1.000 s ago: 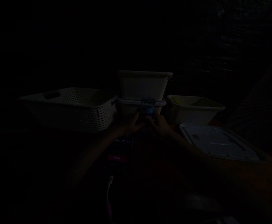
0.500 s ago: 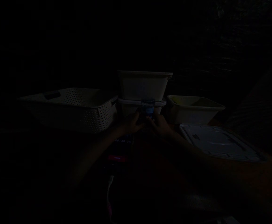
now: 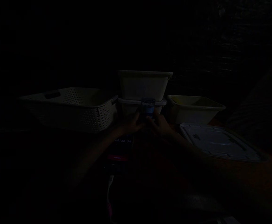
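The scene is very dark. A small clear container with a blue label [image 3: 148, 106] stands upright between my hands, in front of the stacked tubs. My left hand [image 3: 132, 123] closes on its left side, and my right hand [image 3: 161, 124] grips it from the right. Its lower part is hidden by my fingers and shadow. Just below my left wrist, a phone [image 3: 120, 152] lies on the dark table, showing a timer at 00:38:34 and a red button.
A white perforated basket [image 3: 79, 116] stands at left. Behind my hands, a white tub [image 3: 144, 87] sits on a lidded one [image 3: 128, 107]. At right are another tub [image 3: 192, 115] and a flat lid [image 3: 220, 141]. A white cable [image 3: 108, 189] runs from the phone toward me.
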Demonstrator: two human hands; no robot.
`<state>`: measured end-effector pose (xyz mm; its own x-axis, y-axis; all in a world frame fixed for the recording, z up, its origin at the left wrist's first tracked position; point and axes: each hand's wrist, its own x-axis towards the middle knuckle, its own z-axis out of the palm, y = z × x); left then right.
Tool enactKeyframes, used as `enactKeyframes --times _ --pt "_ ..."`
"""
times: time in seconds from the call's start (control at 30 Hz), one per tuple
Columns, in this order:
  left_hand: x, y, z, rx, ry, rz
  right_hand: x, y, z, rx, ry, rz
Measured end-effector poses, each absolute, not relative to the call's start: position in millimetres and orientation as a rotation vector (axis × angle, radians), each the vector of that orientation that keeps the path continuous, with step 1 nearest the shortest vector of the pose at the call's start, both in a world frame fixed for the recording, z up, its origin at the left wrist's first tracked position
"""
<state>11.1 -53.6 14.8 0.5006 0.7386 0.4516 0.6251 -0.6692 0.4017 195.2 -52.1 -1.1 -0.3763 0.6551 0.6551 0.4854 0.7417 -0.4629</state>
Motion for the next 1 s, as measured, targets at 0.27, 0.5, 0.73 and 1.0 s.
enactKeyframes --times 0.27,0.5,0.73,1.0 --pt "11.6 -54.8 16.5 2.544 1.150 0.900 194.6 -52.2 -0.8 -0.899 -2.042 0.219" --pt "11.3 -51.1 13.6 2.569 1.171 0.891 195.0 -50.4 -2.4 -0.897 -2.048 0.230" --pt "10.6 -50.6 13.0 2.603 1.147 0.925 195.2 -50.6 -2.7 -0.874 -2.042 0.227" --pt "11.1 -51.3 13.6 2.562 1.103 0.952 194.5 -51.9 -1.6 -0.919 -2.043 0.255"
